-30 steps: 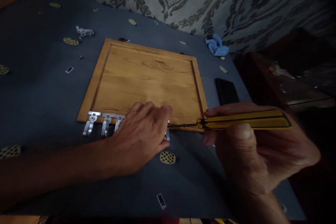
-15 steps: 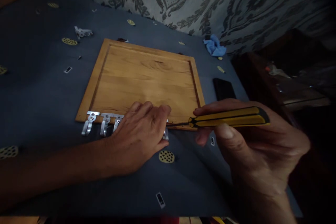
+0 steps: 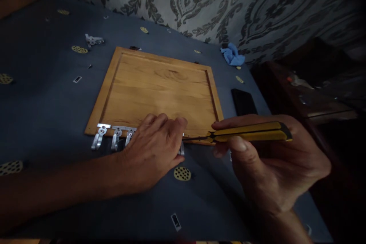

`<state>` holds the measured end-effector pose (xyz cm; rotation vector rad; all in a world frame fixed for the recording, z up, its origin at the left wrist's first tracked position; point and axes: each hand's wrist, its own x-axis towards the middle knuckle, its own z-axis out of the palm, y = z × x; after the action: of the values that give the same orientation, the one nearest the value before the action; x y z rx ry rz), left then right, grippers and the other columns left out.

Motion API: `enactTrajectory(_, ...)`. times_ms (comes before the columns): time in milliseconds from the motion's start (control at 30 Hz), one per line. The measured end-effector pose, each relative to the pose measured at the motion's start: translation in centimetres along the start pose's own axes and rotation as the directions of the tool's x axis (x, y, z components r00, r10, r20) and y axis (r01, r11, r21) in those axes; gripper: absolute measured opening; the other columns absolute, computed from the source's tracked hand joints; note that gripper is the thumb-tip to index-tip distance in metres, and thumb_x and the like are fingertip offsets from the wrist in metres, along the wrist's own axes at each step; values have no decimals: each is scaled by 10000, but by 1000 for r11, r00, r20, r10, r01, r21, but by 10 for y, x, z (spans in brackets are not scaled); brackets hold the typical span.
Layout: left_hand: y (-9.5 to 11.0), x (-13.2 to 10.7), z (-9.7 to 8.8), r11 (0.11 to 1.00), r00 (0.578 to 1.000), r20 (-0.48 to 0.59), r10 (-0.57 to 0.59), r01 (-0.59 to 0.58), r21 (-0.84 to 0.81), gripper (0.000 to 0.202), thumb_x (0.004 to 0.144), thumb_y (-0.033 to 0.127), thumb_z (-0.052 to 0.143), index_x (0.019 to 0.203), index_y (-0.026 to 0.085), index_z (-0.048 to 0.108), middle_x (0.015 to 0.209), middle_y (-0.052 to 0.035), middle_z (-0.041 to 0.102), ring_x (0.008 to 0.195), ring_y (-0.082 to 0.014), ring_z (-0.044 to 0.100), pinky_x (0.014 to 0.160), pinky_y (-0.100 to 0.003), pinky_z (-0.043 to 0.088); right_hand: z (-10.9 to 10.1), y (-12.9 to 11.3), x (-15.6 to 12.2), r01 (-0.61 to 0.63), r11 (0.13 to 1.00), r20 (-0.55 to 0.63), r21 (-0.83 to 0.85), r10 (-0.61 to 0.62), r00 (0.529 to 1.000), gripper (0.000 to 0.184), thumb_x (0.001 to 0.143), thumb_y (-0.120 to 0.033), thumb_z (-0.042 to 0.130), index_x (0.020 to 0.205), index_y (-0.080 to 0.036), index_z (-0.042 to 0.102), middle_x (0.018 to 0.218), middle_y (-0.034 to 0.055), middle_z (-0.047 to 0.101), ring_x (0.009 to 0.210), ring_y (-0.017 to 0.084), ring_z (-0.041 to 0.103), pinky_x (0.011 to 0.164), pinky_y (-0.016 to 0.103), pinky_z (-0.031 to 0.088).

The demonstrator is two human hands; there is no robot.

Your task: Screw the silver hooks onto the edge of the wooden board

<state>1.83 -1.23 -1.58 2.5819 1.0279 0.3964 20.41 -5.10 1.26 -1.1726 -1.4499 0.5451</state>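
Note:
A wooden board (image 3: 160, 87) with a raised frame lies flat on a blue patterned cloth (image 3: 42, 95). A row of metal hooks (image 3: 114, 136) is fixed along its near edge. My left hand (image 3: 153, 150) lies over the hooks at the middle of that edge, fingers closed together and pressing down on a hook (image 3: 182, 148) that shows at its fingertips. My right hand (image 3: 274, 160) grips a yellow and black screwdriver (image 3: 248, 132) held level, its thin shaft pointing left to the board's near edge beside my left fingertips.
A black phone (image 3: 243, 101) lies right of the board. A blue rag (image 3: 232, 55) sits by the patterned wall. A loose metal hook (image 3: 93, 39) lies at the far left. A dark wooden piece of furniture (image 3: 311, 95) stands beyond the table's right edge.
My right hand with the screwdriver has shifted a little to the left, toward my left hand. My left hand stays in place on the hooks. The view has tilted slightly.

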Motion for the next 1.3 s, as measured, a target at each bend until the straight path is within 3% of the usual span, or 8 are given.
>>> enactTrajectory(267,-1,1,0,1000,1000,1,4,-4,18,501,857,299,797,1227,151,494,1188,-103,696,1104,-300,619,948,-434,467,-3,6,0,125,992,-103,9,-124,987,176,812,-123,812,931,-219,725,927,14,789,464,123,642,433,311,549)
enactTrajectory(433,-1,1,1,1000,1000,-1,-4,4,17,499,857,304,800,1226,151,500,1155,-92,701,1095,-296,619,958,-430,461,-4,6,-3,17,1000,-65,-6,-18,998,156,853,-214,801,983,-251,722,950,-3,782,501,116,647,457,301,571)
enactTrajectory(700,0,0,0,1000,1000,-16,7,-6,22,490,848,293,808,1204,143,506,1143,-98,704,1082,-303,621,945,-436,463,-2,4,-4,39,999,-20,7,-39,999,167,844,-191,805,985,-241,732,926,4,782,499,108,656,439,262,558)
enactTrajectory(867,0,0,2,1000,1000,-17,9,-9,17,481,849,304,814,1189,150,511,1162,-95,703,1085,-296,623,943,-429,466,-7,2,4,35,998,64,-49,-32,997,198,877,-233,784,1070,-248,743,925,12,783,527,113,679,471,252,574)
enactTrajectory(967,0,1,2,1000,1000,-20,9,-9,22,496,850,306,813,1204,145,505,1169,-99,702,1092,-300,623,942,-433,466,-11,-1,7,13,997,192,-77,3,981,269,916,-273,749,1183,-298,745,936,5,789,586,128,708,596,299,614)
enactTrajectory(1033,0,1,2,1000,1000,-20,9,-9,26,507,854,306,810,1218,137,500,1166,-104,702,1103,-307,622,954,-440,463,-12,-2,7,14,997,232,-80,5,973,219,926,-279,741,1142,-303,766,884,2,782,617,142,704,659,342,607)
enactTrajectory(1133,0,1,1,999,1000,-24,6,-5,32,516,848,308,818,1220,137,502,1141,-100,705,1097,-309,624,952,-439,464,-13,-3,6,65,996,184,-69,-51,982,147,936,-277,727,1075,-273,774,801,12,750,671,182,698,645,376,573)
enactTrajectory(1300,-1,-1,3,999,999,-50,15,-13,33,519,820,305,846,1186,144,516,1106,-92,705,1049,-296,631,911,-424,473,-13,-2,5,137,989,68,-60,-133,989,105,972,-248,659,1011,-231,755,889,30,715,634,157,631,585,381,510)
